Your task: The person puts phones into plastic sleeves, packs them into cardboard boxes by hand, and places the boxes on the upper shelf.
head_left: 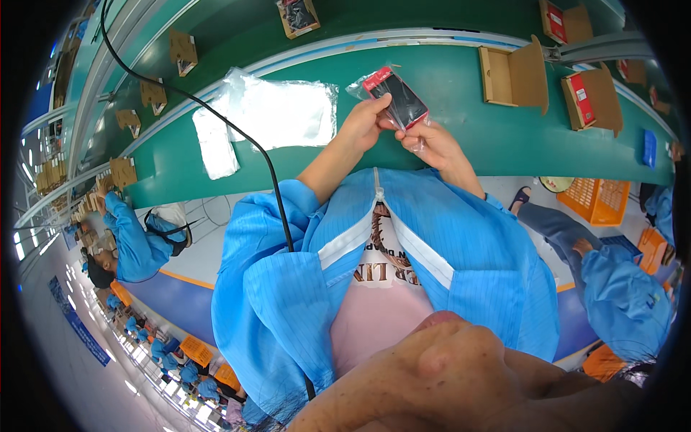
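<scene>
Above the green workbench I hold a flat black-and-red package [404, 106] in a transparent plastic bag, tilted with its red end away from me. My left hand [366, 121] is closed on its left edge, the thumb lying over the black face. At the near right corner, the fingers of my right hand [437, 146] pinch the package and the loose plastic. What the package contains cannot be made out. Left of my hands, a stack of transparent plastic bags [281, 111] lies on the bench, with a narrower bag or bundle [214, 144] beside it.
An open cardboard box [504, 78] stands on the bench to the right, near another box holding a red package [580, 99]. A blue tray [649, 149] lies farther right. More boxes [299, 16] sit on the green surface beyond the rail. A black cable [245, 137] hangs across the left side. Co-workers in blue sit on both sides.
</scene>
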`<act>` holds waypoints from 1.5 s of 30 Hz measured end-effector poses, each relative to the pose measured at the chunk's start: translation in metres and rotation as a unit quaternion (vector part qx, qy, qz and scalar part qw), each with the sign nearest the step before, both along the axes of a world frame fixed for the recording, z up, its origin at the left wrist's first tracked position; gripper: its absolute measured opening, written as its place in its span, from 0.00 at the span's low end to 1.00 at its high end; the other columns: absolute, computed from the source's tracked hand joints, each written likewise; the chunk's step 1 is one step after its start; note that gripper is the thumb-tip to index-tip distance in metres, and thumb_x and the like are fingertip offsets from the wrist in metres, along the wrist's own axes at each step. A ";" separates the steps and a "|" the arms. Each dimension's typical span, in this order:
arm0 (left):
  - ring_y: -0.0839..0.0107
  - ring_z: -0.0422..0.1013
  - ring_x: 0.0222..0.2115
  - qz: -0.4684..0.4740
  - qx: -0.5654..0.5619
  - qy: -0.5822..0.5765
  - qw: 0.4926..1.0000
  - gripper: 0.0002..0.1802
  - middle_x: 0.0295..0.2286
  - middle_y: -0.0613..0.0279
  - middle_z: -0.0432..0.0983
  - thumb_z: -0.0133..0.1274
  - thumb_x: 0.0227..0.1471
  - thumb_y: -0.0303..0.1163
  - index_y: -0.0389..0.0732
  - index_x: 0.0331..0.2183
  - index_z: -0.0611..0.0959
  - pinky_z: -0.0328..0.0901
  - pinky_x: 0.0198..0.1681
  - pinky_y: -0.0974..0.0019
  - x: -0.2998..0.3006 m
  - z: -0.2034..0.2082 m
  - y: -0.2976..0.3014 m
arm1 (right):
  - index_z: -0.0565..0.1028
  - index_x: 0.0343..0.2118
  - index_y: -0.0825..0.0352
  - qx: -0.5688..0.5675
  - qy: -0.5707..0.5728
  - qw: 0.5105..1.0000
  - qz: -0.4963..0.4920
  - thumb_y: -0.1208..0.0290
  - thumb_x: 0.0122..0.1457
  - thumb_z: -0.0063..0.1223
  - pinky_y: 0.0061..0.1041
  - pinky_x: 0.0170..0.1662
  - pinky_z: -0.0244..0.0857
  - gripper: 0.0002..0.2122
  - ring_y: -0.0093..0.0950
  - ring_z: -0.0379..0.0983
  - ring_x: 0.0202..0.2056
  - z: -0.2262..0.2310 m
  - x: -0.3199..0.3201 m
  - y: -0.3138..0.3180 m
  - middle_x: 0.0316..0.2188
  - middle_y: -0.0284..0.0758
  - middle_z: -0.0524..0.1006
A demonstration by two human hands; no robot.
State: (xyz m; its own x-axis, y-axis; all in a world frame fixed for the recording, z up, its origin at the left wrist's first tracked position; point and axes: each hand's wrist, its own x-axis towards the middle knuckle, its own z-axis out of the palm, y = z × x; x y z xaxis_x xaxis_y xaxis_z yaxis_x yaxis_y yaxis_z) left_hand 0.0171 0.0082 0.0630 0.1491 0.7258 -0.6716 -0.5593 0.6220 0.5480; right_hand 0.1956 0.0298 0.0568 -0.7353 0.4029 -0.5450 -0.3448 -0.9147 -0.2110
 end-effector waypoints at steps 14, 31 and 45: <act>0.56 0.68 0.47 -0.113 -0.078 -0.135 0.981 0.27 0.46 0.51 0.69 0.48 0.55 0.46 0.38 0.50 0.68 0.64 0.49 0.42 0.004 -0.002 0.012 | 0.73 0.33 0.65 0.429 -0.347 0.832 0.059 0.77 0.51 0.51 0.14 0.15 0.52 0.06 0.14 0.63 0.15 -0.017 0.019 0.002 0.15 0.26 0.70; 0.77 0.68 0.26 0.002 0.158 0.226 0.961 0.14 0.28 0.63 0.75 0.53 0.54 0.33 0.34 0.40 0.75 0.63 0.29 0.71 0.015 -0.015 0.052 | 0.74 0.26 0.74 0.586 -0.733 0.276 -0.208 0.58 0.51 0.58 0.36 0.24 0.65 0.18 0.42 0.72 0.21 -0.074 0.197 0.111 0.19 0.47 0.74; 0.51 0.52 0.56 -0.092 0.310 0.790 0.520 0.32 0.53 0.51 0.60 0.58 0.41 0.34 0.38 0.50 0.70 0.44 0.59 0.45 0.029 -0.028 0.050 | 0.74 0.38 0.68 0.592 -0.560 0.578 -0.041 0.70 0.58 0.46 0.40 0.33 0.67 0.10 0.47 0.72 0.31 -0.020 0.004 0.028 0.31 0.49 0.75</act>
State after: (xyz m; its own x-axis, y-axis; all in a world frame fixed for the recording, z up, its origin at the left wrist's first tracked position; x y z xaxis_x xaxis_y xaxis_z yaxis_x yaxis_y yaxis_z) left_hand 0.0465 0.0579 0.0346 -0.1288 0.9471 0.2940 0.9328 0.0151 0.3601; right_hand 0.1991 0.0582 0.0367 -0.1416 0.9894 0.0329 0.5824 0.1102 -0.8054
